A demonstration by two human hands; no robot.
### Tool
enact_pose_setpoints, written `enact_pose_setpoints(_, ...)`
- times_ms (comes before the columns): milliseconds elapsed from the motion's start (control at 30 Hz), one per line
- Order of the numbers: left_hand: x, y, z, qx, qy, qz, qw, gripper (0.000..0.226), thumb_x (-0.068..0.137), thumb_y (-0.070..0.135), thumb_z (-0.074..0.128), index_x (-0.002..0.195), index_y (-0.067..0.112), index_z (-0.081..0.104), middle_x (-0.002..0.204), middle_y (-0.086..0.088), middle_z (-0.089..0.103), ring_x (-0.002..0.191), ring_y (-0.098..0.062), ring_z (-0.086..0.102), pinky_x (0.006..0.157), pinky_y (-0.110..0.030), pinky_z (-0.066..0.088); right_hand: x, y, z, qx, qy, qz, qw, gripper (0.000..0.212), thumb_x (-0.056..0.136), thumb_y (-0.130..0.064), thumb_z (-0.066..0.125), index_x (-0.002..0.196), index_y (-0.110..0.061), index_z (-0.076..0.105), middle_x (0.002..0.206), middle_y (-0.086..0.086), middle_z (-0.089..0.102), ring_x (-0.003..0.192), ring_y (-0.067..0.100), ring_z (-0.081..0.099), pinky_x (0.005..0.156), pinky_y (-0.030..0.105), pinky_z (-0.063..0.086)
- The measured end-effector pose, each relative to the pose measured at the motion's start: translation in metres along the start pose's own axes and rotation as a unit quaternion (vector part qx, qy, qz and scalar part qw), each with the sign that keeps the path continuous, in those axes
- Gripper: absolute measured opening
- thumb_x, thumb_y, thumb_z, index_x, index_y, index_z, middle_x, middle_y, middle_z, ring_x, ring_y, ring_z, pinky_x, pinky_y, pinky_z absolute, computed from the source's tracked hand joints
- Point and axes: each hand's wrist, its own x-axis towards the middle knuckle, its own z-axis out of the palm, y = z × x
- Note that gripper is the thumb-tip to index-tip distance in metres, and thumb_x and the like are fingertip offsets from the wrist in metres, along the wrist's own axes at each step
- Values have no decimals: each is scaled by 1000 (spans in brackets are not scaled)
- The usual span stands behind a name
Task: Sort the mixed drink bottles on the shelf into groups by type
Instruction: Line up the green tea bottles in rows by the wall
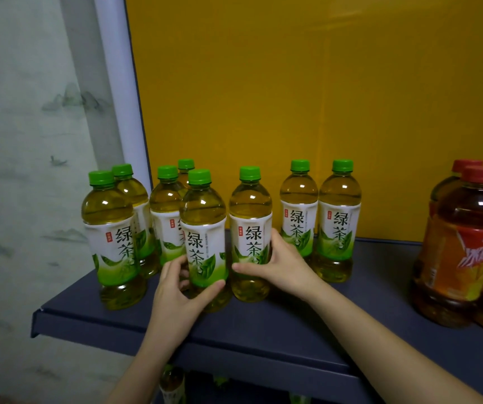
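Forearms [380,342] reach over the blue shelf [263,330], where big red-capped bottles [464,246] stand at the right end, well apart from eight green bottles [339,217] clustered left. The left hand [176,293] grips one upright front bottle [203,228]. The right hand [284,266] grips its neighbour [250,217], just beside it.

Eight green tea bottles [202,228], green caps, upright, clustered at left of shelf [263,330]; red-capped iced tea bottles [464,246] upright, well apart, right.

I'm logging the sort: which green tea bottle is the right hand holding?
The right-most bottle of the front row; the right hand wraps its label. The left hand grips its neighbour.
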Motion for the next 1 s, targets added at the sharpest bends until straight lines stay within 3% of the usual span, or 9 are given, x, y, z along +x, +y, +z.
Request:
enact_pose_setpoints(167, 0, 5, 4, -57, -32, -24, 998, 64, 59, 26, 85, 114, 19, 53, 112, 7, 63, 99, 5, 59, 81, -8, 49, -23, 2, -13, -57, 52, -42, 996, 72, 61, -52, 78, 121, -27, 46, 115, -15, 60, 110, 3, 54, 94, 30, 47)
enact_pose_setpoints(233, 0, 9, 6, -49, -29, -11, 998, 57, 58, 18, 85, 105, 23, 53, 104, 8, 64, 93, 5, 61, 81, -15, 52, -35, 6, -24, -52, 63, -43, 996, 68, 61, -51, 78, 118, -29, 48, 114, -16, 61, 108, -2, 55, 92, 25, 47)
enact_pose_setpoints(333, -1, 18, 11, -35, -41, 7, 999, 70, 43, 39, 91, 99, 24, 53, 95, 7, 66, 86, 1, 63, 75, -18, 53, -55, 11, -43, -60, 94, -38, 993, 63, 57, -57, 75, 110, -37, 48, 106, -24, 60, 102, -12, 52, 85, 11, 44)
enact_pose_setpoints(467, -4, 33, 31, -17, -71, 32, 997, 79, 38, 59, 76, 107, 29, 53, 93, 10, 63, 81, 1, 59, 68, -13, 49, -74, 19, -67, -63, 136, -17, 989, 62, 50, -63, 71, 104, -44, 46, 103, -26, 59, 99, -10, 55, 82, 16, 46)
enact_pose_setpoints(567, -2, 39, 51, 18, -91, 55, 994, 68, 41, 65, 71, 101, 39, 52, 99, 8, 60, 86, -5, 58, 73, -23, 51, -82, 24, -80, -61, 156, -4, 986, 65, 49, -61, 71, 106, -43, 46, 102, -25, 59, 97, -10, 54, 75, 12, 45)
enact_pose_setpoints(700, 2, 43, 70, 26, -116, 54, 991, 65, 42, 66, 71, 97, 40, 50, 101, 10, 57, 90, -8, 58, 78, -32, 53, -87, 30, -90, -61, 163, 6, 985, 62, 50, -60, 72, 104, -46, 44, 102, -26, 58, 97, -11, 54, 73, 10, 45)
enact_pose_setpoints(833, 5, 48, 85, 21, -143, 49, 988, 71, 42, 66, 71, 102, 35, 51, 102, 11, 54, 93, -6, 56, 80, -31, 52, -89, 38, -94, -30, 177, 18, 984, 60, 54, -57, 74, 105, -44, 46, 105, -22, 61, 98, -9, 57, 76, 13, 48)
enact_pose_setpoints(933, 4, 51, 92, 3, -182, 36, 983, 73, 48, 65, 73, 108, 32, 51, 108, 11, 54, 102, -2, 55, 85, -26, 49, -92, 40, -95, 29, 154, 26, 987, 56, 62, -50, 70, 112, -43, 44, 112, -20, 60, 104, -10, 56, 84, 16, 50)
enact_pose_setpoints(1000, 4, 52, 91, -41, -221, 16, 974, 58, 62, 51, 78, 110, 34, 51, 114, 12, 56, 106, 2, 54, 86, -17, 45, -96, 40, -95, 70, 153, 24, 985, 60, 67, -45, 67, 122, -34, 44, 117, -17, 60, 108, -6, 55, 88, 21, 51)
